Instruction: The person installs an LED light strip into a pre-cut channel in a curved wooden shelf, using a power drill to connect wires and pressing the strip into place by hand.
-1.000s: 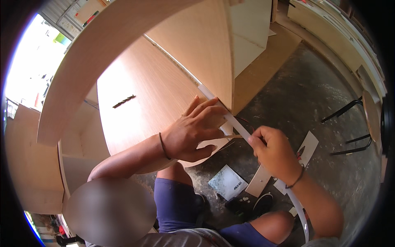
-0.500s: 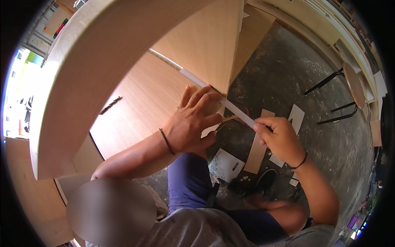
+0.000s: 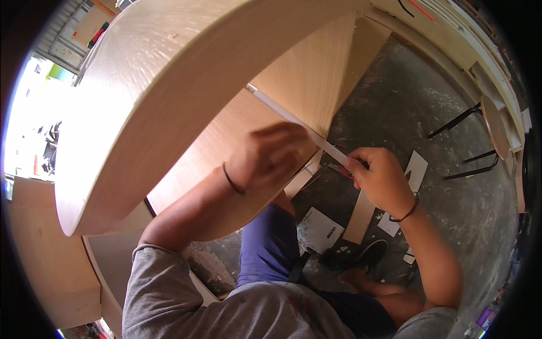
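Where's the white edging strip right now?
In the head view, the white edging strip runs along the wooden panel's edge at centre, between the left hand and right hand.

Grey short-sleeved shirt, blue shorts, dark shoe. Thin black band on each wrist (left hand, right hand); forearms bare.

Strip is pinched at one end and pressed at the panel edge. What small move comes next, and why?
Probably slide the left hand along the pale thin edging strip toward its far end. The right hand pinches the near end taut, the left hand presses it on the light wooden panel's edge, and the stretch beyond looks unpressed.
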`<control>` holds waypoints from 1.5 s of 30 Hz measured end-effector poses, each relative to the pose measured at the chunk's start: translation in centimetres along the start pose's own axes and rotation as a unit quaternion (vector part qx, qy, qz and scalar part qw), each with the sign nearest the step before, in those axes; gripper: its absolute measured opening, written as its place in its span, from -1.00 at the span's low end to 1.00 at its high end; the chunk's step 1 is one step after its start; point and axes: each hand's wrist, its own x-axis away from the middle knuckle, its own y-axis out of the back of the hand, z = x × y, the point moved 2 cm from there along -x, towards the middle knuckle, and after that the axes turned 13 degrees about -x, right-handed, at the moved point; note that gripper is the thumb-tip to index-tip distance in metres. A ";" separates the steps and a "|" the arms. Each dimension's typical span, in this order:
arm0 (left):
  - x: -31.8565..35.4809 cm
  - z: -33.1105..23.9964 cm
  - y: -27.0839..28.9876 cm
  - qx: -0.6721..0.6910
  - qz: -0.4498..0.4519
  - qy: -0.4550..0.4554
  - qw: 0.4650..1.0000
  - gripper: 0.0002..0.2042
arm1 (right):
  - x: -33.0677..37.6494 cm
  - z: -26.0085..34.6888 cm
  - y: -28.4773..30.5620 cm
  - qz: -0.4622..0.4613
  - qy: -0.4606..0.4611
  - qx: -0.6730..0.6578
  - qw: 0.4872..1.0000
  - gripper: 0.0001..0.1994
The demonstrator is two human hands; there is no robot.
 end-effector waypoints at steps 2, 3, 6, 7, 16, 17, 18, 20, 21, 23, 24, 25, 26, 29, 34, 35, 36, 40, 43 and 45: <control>-0.4 1.8 1.5 -0.086 -0.010 0.047 0.995 -0.62 | -0.3 0.0 0.0 -0.013 -0.028 -0.019 0.999 -0.84; -0.5 3.3 1.9 -0.196 -0.014 0.038 0.980 -0.60 | -0.5 -0.1 -0.1 -0.017 -0.017 -0.008 1.000 -0.82; 0.2 4.2 1.3 -0.235 0.014 0.052 0.971 -0.55 | -0.7 0.1 -0.3 -0.026 -0.010 -0.002 1.000 -0.79; 0.2 3.8 1.0 -0.240 0.015 0.062 0.969 -0.54 | -1.0 0.0 -0.4 -0.024 -0.010 -0.006 1.000 -0.78; 0.0 3.8 1.3 -0.259 0.025 0.116 0.959 -0.49 | -0.1 0.6 0.0 0.015 -0.067 -0.055 0.996 -0.83; 0.1 3.7 1.2 -0.265 0.029 0.108 0.958 -0.50 | 0.8 0.4 0.2 0.021 -0.133 -0.089 0.987 -0.84; 0.1 3.8 1.2 -0.262 0.031 0.109 0.958 -0.50 | 1.5 0.0 -0.1 0.021 -0.136 -0.088 0.987 -0.84; 0.0 3.7 1.1 -0.262 0.005 0.096 0.960 -0.54 | 2.3 -0.4 -0.4 -0.058 0.038 -0.087 0.994 -0.81; 0.0 3.9 0.9 -0.259 0.007 0.093 0.961 -0.54 | 2.3 -0.8 -0.4 -0.061 0.034 -0.087 0.994 -0.81; 0.1 4.0 0.7 -0.252 0.006 0.037 0.967 -0.57 | 2.3 -1.1 -0.2 -0.044 0.083 -0.025 0.995 -0.74; 0.0 3.9 0.8 -0.252 0.011 0.037 0.967 -0.57 | 2.1 -1.1 -0.1 -0.044 0.081 -0.029 0.995 -0.74; -0.2 3.5 0.8 -0.245 0.027 0.020 0.969 -0.58 | 2.0 -0.9 0.0 -0.025 0.057 -0.018 0.998 -0.72; -0.4 3.0 0.8 -0.237 0.044 0.003 0.971 -0.58 | 2.0 -0.8 -0.1 -0.007 0.033 -0.008 0.999 -0.71; -0.6 0.6 -0.3 -0.201 0.018 0.024 0.979 -0.58 | 2.6 0.3 -0.5 -0.116 0.202 0.199 0.952 -0.75; -0.5 0.1 -1.0 -0.237 0.027 0.025 0.971 -0.58 | 5.0 -0.8 -6.9 -0.018 0.115 -0.094 0.989 -0.66; -0.5 0.2 -1.0 -0.225 0.026 0.020 0.974 -0.59 | 4.4 -2.4 -8.0 -0.019 0.034 -0.194 0.980 -0.61; -0.4 0.2 -0.9 -0.210 0.023 0.015 0.977 -0.60 | 2.7 -4.3 -8.2 -0.116 0.000 -0.213 0.970 -0.59; -0.7 0.1 -0.9 -0.172 0.030 0.018 0.984 -0.64 | -0.6 -6.1 -9.8 -0.184 0.159 -0.344 0.907 -0.53; -0.9 -0.1 -0.9 -0.183 0.026 0.008 0.983 -0.66 | -1.2 -6.9 -10.5 -0.207 0.154 -0.493 0.831 -0.59; -0.8 -0.2 -0.9 -0.202 0.061 0.022 0.977 -0.66 | -0.4 -7.2 -10.1 -0.244 0.121 -0.433 0.859 -0.67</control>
